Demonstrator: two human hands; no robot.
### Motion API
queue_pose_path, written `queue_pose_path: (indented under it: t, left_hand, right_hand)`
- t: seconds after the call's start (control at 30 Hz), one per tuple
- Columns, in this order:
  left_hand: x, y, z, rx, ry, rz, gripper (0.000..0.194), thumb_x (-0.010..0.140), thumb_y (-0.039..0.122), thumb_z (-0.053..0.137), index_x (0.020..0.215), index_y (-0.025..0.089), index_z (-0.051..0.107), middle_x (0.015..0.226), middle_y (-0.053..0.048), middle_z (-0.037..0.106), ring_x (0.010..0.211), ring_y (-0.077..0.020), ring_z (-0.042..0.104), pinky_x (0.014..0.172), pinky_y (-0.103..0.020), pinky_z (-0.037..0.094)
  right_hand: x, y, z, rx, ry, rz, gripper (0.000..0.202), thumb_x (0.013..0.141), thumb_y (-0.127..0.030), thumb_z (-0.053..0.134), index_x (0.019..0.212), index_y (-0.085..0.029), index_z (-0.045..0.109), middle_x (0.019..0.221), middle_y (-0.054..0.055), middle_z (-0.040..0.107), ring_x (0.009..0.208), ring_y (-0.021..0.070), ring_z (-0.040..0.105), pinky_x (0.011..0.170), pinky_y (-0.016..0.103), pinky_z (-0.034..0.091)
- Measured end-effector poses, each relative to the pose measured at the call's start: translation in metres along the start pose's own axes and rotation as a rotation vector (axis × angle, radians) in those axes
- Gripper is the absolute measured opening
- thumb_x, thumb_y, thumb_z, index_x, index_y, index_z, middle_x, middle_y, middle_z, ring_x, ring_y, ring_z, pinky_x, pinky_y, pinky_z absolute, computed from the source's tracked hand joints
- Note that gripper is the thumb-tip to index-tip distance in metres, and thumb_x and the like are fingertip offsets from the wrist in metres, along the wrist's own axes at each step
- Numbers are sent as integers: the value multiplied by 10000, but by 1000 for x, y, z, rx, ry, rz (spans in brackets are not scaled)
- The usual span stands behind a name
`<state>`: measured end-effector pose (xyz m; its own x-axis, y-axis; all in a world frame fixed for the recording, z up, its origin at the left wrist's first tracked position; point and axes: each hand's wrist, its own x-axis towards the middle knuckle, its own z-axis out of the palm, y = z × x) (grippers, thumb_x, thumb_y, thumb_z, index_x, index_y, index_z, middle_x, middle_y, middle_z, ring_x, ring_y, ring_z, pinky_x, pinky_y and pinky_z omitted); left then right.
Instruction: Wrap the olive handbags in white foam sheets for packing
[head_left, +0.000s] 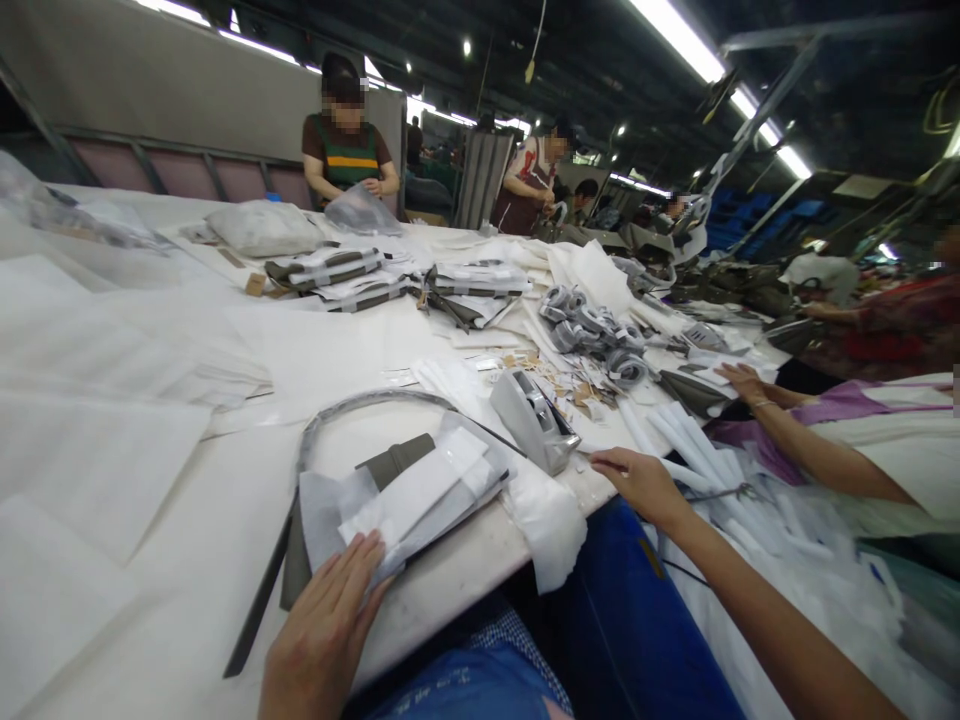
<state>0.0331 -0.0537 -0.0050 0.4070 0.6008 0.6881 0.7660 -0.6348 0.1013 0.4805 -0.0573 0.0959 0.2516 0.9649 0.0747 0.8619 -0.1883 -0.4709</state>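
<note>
In the head view, the only one I have, my left hand (330, 610) lies flat, fingers extended and close together, on the near left end of the paper-wrapped bundle (420, 490); it presses the bundle rather than gripping it. The bundle sits on the worktop (457, 585) close to its near edge, its long axis slanting from near left to far right, with a dark strap (375, 396) looping around its far side.

My right hand (637, 485) is raised just right of the tape dispenser (529, 420), thumb and fingertips brought narrowly together; I cannot tell whether tape is between them. The dispenser's long axis runs from far left to near right, its cutting end towards those fingers. I judge that relation decisive: right hand nearer the dispenser, left hand on the bundle, which lies left of my right hand.
</note>
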Motion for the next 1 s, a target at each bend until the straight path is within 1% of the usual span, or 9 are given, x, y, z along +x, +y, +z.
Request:
queue_pose_path:
  t: [0.13,0.27,0.47,0.57,0.63,0.7,0.77,0.9,1.0]
  left_hand:
    - [-1,1,1,3,3,-4,377,1017,276,496,1370,148,531,1269,-77,679,1092,-249,679,978,-390,514]
    - [1,5,-1,-12,-19,-36,301,1023,242,470,1279,127,580,1232,-89,697,1096,-247,681,947,-402,549]
    - [5,9,-4,-110,-90,-135,268,1031,221,419,1208,127,598,1221,-98,701,1143,-250,661,945,-440,579]
    - [3,10,-3,-145,-113,-166,256,1012,199,467,1224,128,592,1243,-107,689,1171,-256,644,967,-449,573]
    - [2,11,-2,-162,-110,-172,257,1000,190,496,1230,124,591,1250,-113,685,1181,-257,638,977,-451,569]
    - [1,11,-2,-174,-97,-177,259,1001,191,493,1229,118,591,1252,-112,684,1183,-258,636,976,-452,570]
    - [1,11,-1,-179,-85,-187,263,1012,201,466,1226,114,592,1253,-105,684,1186,-255,634,974,-448,572]
    - [2,10,-1,-178,-67,-195,272,1031,221,413,1187,115,610,1248,-95,688,1181,-243,636,964,-421,575]
    - [4,8,-2,-176,-68,-187,298,1042,230,377,1176,113,617,1243,-93,691,1171,-237,642,953,-405,577]
  right_hand:
    - [-1,-36,-3,-50,-114,-232,215,879,-359,593,976,-272,764,1020,40,761,969,255,692,929,395,509]
    - [7,-88,9,-69,-276,-483,227,924,-352,578,1053,-293,755,1053,51,753,980,245,687,911,361,505]
    - [35,-185,50,-162,-574,-860,315,973,-365,531,1237,-292,687,1068,66,741,967,220,683,836,297,485]
    - [51,-230,77,-246,-691,-1027,347,974,-348,536,1303,-298,636,1085,56,739,956,207,684,814,279,472]
    - [61,-253,95,-294,-752,-1130,381,956,-328,566,1332,-285,608,1068,59,744,929,206,689,774,274,466]
    - [70,-268,110,-328,-807,-1213,419,933,-311,599,1349,-261,588,1020,62,751,891,211,696,729,274,456]
    - [76,-277,119,-343,-837,-1260,439,920,-297,619,1354,-248,577,980,55,756,864,212,698,702,272,442]
    - [85,-284,125,-323,-852,-1281,445,923,-285,612,1363,-246,554,956,31,756,827,188,691,680,263,415]
    - [91,-292,130,-357,-864,-1300,444,926,-322,619,1359,-253,552,925,21,756,791,184,685,648,265,390]
